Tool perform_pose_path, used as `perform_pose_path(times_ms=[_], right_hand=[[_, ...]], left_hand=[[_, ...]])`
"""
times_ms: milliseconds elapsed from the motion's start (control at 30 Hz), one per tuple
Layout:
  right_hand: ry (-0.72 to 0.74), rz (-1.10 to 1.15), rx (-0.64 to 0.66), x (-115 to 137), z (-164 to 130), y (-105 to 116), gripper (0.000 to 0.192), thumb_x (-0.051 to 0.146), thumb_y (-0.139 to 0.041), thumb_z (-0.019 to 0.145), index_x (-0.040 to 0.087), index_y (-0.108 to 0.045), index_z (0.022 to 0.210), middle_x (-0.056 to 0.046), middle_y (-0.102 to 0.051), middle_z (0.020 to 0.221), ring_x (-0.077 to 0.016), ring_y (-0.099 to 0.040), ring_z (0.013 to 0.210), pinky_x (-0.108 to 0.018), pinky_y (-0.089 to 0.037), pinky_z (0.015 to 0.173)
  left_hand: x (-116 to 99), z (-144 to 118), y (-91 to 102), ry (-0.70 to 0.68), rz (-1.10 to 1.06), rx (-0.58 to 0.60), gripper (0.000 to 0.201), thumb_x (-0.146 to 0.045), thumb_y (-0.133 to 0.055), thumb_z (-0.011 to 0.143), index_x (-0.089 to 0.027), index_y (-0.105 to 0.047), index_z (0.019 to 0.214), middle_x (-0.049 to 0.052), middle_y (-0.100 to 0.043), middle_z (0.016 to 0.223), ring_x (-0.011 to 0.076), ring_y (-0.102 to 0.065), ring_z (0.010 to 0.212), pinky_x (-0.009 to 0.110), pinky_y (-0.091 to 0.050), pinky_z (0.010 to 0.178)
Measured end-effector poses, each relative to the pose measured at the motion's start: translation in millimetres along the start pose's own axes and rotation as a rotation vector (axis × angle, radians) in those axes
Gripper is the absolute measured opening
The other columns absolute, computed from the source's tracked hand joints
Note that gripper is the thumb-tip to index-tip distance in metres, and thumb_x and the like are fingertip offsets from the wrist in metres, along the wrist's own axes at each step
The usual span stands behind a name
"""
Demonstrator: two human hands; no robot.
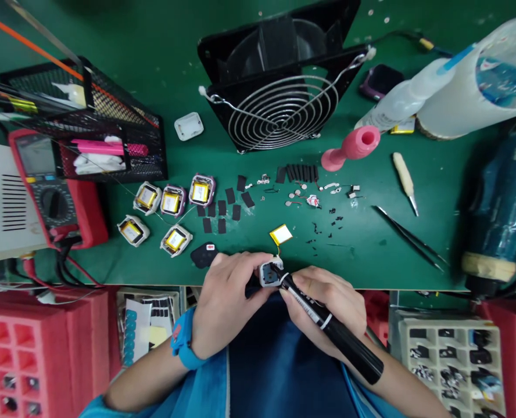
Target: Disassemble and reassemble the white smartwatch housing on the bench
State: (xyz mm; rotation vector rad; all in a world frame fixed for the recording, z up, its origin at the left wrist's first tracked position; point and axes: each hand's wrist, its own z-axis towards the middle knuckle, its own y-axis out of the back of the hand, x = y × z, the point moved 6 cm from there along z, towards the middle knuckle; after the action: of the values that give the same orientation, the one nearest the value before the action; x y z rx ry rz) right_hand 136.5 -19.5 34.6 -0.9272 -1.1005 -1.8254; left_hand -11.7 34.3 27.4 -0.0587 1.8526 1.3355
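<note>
Two bare hands, head view, at the near edge of the green desk (362,255). Left hand (229,293): thumb and fingers pinching one small pale case (264,275), apparently to steady it, open side up. Right hand (334,299): gripping one black pen-shaped tool (358,351), its tip end at the case, seemingly held penwise for fine control. One battery (281,234), flat on the desk just beyond the case; its attached wire likely explains the nearness. Five battery-filled cases (171,202), towards the left edge, open side up, probably for ready access. Black patches (230,196), several, laid separately between those and the battery, presumably for easy picking. Tweezers (389,219), one pair, towards the right edge.
</note>
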Motion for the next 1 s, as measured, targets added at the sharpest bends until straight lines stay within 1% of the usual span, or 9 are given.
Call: perform_pose_path(times_ms=[200,400,600,800,1000], right_hand=[[0.002,-0.020,-0.023,0.0,-0.9,0.7,0.019,0.005,-0.073,0.083,0.016,-0.064,0.095,-0.005,-0.073,0.075,-0.0176,-0.072,0.062,-0.027,-0.062,0.058],[-0.005,-0.031,-0.029,0.8,-0.9,3.1,0.019,0.006,-0.072,0.083,0.018,-0.065,0.096,-0.004,-0.073,0.075,-0.0171,-0.072,0.061,-0.026,-0.062,0.057],[0.003,-0.033,-0.048,1.0,-1.3,3.7,0.019,0.004,-0.073,0.082,0.017,-0.065,0.094,-0.005,-0.073,0.073,-0.0172,-0.072,0.061,-0.026,-0.062,0.058],[0.007,-0.038,-0.034,0.8,0.1,4.2,0.019,0.007,-0.073,0.083,0.019,-0.066,0.096,-0.004,-0.074,0.075,-0.0179,-0.074,0.062,-0.027,-0.063,0.057],[-0.001,-0.040,-0.024,0.6,-1.0,4.2,0.018,0.007,-0.073,0.084,0.018,-0.065,0.096,-0.005,-0.074,0.076,-0.0174,-0.073,0.062,-0.027,-0.063,0.058]], left_hand=[[-0.2,0.2,0.9,0.011,0.002,0.001,0.014,-0.029,-0.063,0.101,-0.024,-0.061,0.114,0.000,-0.076,0.099,0.0196,-0.070,0.084,0.035,-0.046,0.073],[-0.2,0.0,0.7,0.018,0.007,-0.005,0.014,-0.028,-0.064,0.100,-0.024,-0.062,0.113,0.000,-0.077,0.099,0.0195,-0.071,0.084,0.034,-0.046,0.074],[-0.3,0.2,0.9,0.010,0.002,-0.014,0.014,-0.031,-0.062,0.101,-0.023,-0.062,0.113,0.000,-0.077,0.099,0.0192,-0.070,0.083,0.034,-0.045,0.073],[1.1,0.4,0.3,0.043,-0.006,0.005,0.015,-0.026,-0.066,0.097,-0.024,-0.063,0.112,0.001,-0.077,0.101,0.0201,-0.070,0.083,0.035,-0.047,0.073],[-0.4,0.9,1.4,0.014,-0.003,-0.019,0.013,-0.030,-0.063,0.100,-0.023,-0.063,0.112,0.001,-0.077,0.099,0.0204,-0.070,0.083,0.035,-0.047,0.073]])
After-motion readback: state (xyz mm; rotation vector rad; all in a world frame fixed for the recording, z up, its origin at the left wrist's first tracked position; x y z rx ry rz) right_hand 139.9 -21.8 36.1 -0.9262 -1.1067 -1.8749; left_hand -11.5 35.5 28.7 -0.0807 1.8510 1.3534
